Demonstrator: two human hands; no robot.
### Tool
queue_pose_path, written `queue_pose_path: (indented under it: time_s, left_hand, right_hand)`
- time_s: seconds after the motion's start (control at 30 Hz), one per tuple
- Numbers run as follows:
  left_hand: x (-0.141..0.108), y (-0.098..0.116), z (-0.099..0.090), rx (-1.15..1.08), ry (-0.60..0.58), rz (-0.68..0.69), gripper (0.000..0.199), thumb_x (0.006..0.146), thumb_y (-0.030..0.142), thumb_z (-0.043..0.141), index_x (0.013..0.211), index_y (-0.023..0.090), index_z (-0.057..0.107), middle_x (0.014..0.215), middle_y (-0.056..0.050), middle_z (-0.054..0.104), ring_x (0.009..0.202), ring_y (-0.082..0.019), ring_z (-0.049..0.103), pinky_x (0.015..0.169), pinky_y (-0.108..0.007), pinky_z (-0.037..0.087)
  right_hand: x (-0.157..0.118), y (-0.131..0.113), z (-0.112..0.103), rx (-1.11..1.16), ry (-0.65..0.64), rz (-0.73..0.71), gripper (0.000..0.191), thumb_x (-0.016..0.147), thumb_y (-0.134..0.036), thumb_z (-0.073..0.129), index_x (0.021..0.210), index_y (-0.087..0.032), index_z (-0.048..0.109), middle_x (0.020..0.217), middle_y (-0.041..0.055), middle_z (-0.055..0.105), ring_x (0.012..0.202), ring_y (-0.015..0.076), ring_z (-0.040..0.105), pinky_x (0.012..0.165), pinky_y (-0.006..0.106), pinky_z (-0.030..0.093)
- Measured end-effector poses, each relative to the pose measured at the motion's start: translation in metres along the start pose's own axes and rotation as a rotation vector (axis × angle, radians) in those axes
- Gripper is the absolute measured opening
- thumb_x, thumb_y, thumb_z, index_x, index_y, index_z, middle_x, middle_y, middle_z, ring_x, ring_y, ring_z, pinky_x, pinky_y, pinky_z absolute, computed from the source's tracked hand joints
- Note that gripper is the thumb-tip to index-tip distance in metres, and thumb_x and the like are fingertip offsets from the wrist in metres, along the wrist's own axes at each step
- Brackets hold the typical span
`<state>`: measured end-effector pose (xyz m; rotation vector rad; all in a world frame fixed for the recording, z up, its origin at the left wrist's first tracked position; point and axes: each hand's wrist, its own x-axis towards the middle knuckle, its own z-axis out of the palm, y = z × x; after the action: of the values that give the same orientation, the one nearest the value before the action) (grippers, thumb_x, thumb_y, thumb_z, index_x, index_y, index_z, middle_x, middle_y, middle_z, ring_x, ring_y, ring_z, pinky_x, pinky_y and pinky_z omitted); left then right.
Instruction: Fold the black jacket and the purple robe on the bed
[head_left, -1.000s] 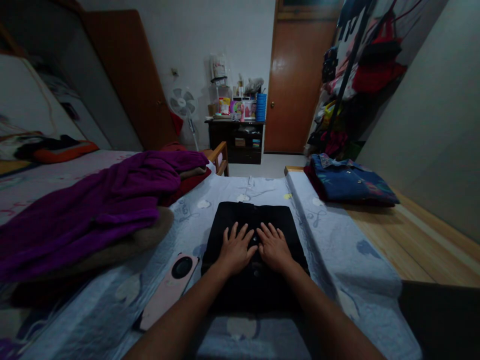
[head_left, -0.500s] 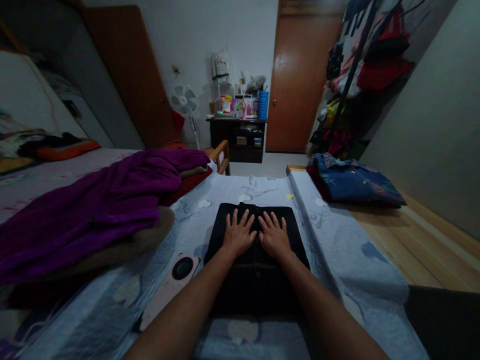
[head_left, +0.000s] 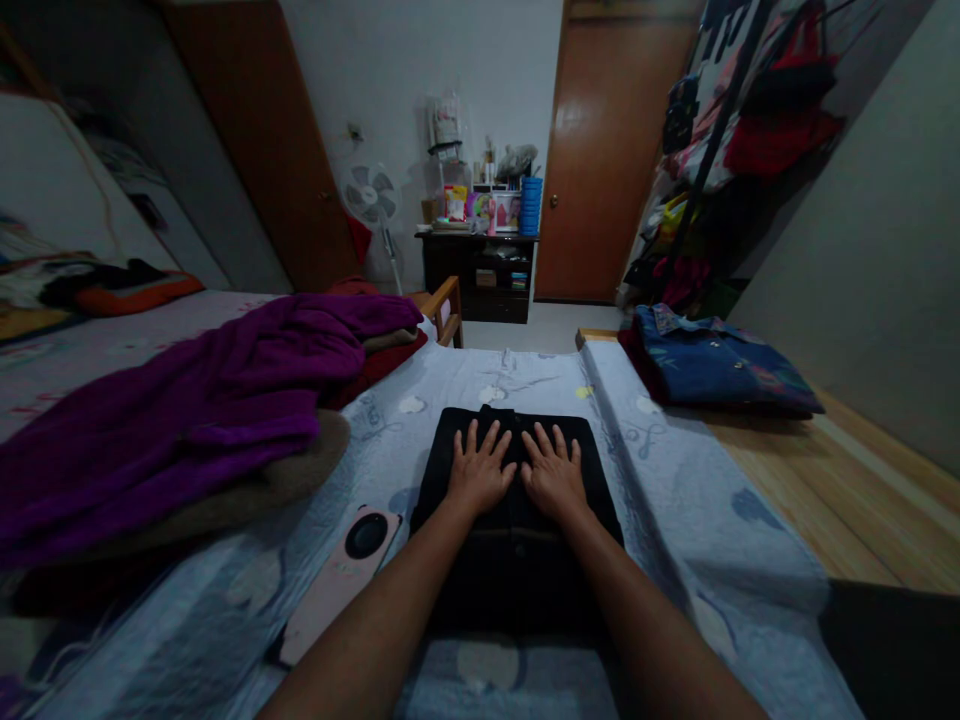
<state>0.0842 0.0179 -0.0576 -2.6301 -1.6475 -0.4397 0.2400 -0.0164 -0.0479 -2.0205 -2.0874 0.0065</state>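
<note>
A black garment, folded into a neat rectangle with a button strip down its middle, lies on the pale blue patterned bed sheet. My left hand rests flat on its upper left part, fingers spread. On the upper right part my right hand also lies flat with fingers apart. The two thumbs are close to each other beside the button strip. Left of the garment, near my left forearm, is a pink phone with a large round dark camera ring.
Purple fabric is heaped on the left over brown and dark red cloth. Folded blue denim clothing sits on a wooden surface at the right. Farther back stand a white fan, a dark cabinet and a wooden door.
Both hands stay flat on the black garment, in almost the same place. The whole view has shifted slightly.
</note>
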Motion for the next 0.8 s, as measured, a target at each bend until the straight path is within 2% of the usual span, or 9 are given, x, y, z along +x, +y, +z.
queue_pose_path:
  time_s: [0.3, 0.37, 0.5, 0.57, 0.63, 0.7, 0.8]
  left_hand:
    - [0.000, 0.002, -0.001, -0.011, -0.010, -0.017, 0.058, 0.089, 0.052, 0.045, 0.143, 0.032, 0.043, 0.157, 0.000, 0.029, 0.145, -0.037, 0.011, 0.114, -0.059, 0.006]
    - [0.004, 0.000, -0.008, -0.043, -0.065, -0.025, 0.058, 0.089, 0.050, 0.046, 0.143, 0.031, 0.043, 0.157, -0.001, 0.028, 0.146, -0.037, 0.011, 0.114, -0.060, 0.007]
    - [0.005, 0.001, -0.038, -0.167, -0.280, -0.055, 0.050, 0.093, 0.039, 0.040, 0.141, 0.026, 0.045, 0.156, -0.005, 0.031, 0.145, -0.033, 0.019, 0.113, -0.061, 0.014]
    - [-0.007, 0.007, -0.052, -0.215, -0.307, -0.044, 0.048, 0.096, 0.036, 0.034, 0.141, 0.025, 0.045, 0.153, -0.007, 0.036, 0.144, -0.029, 0.025, 0.113, -0.060, 0.015]
    - [-0.027, 0.016, -0.058, -0.226, -0.256, 0.019, 0.048, 0.096, 0.036, 0.034, 0.142, 0.025, 0.043, 0.152, -0.007, 0.039, 0.143, -0.027, 0.026, 0.114, -0.059, 0.014]
    - [-0.049, 0.026, -0.054, -0.219, -0.215, 0.085, 0.050, 0.096, 0.038, 0.036, 0.143, 0.025, 0.041, 0.153, -0.008, 0.037, 0.144, -0.026, 0.025, 0.115, -0.057, 0.014]
    - [-0.071, 0.036, -0.041, -0.188, -0.199, 0.101, 0.050, 0.096, 0.037, 0.036, 0.144, 0.025, 0.040, 0.154, -0.008, 0.035, 0.144, -0.026, 0.024, 0.115, -0.055, 0.016]
  right_hand:
    - [0.003, -0.002, -0.008, 0.012, -0.069, 0.019, 0.059, 0.090, -0.038, 0.045, 0.148, -0.027, 0.035, 0.159, 0.0021, 0.022, 0.146, 0.0320, 0.011, 0.113, 0.058, 0.007]
    - [0.005, -0.001, -0.016, 0.042, -0.132, 0.022, 0.059, 0.090, -0.036, 0.046, 0.147, -0.026, 0.036, 0.159, 0.0025, 0.023, 0.146, 0.0320, 0.011, 0.113, 0.059, 0.009]
    - [0.000, -0.001, -0.038, 0.146, -0.254, -0.011, 0.054, 0.090, -0.025, 0.044, 0.143, -0.018, 0.042, 0.157, 0.0074, 0.028, 0.145, 0.0292, 0.018, 0.113, 0.055, 0.018]
    - [-0.013, -0.003, -0.046, 0.198, -0.246, -0.053, 0.052, 0.090, -0.021, 0.041, 0.142, -0.016, 0.044, 0.156, 0.0096, 0.030, 0.144, 0.0272, 0.022, 0.114, 0.051, 0.020]
    - [-0.031, -0.006, -0.049, 0.238, -0.208, -0.108, 0.053, 0.089, -0.018, 0.038, 0.141, -0.015, 0.044, 0.155, 0.0100, 0.031, 0.144, 0.0249, 0.023, 0.115, 0.048, 0.021]
    - [-0.049, -0.008, -0.047, 0.260, -0.177, -0.142, 0.054, 0.089, -0.016, 0.036, 0.141, -0.014, 0.044, 0.154, 0.0100, 0.032, 0.144, 0.0230, 0.024, 0.116, 0.045, 0.021]
    - [-0.068, -0.010, -0.037, 0.252, -0.171, -0.139, 0.054, 0.088, -0.016, 0.036, 0.142, -0.012, 0.044, 0.153, 0.0108, 0.035, 0.143, 0.0222, 0.025, 0.117, 0.044, 0.020]
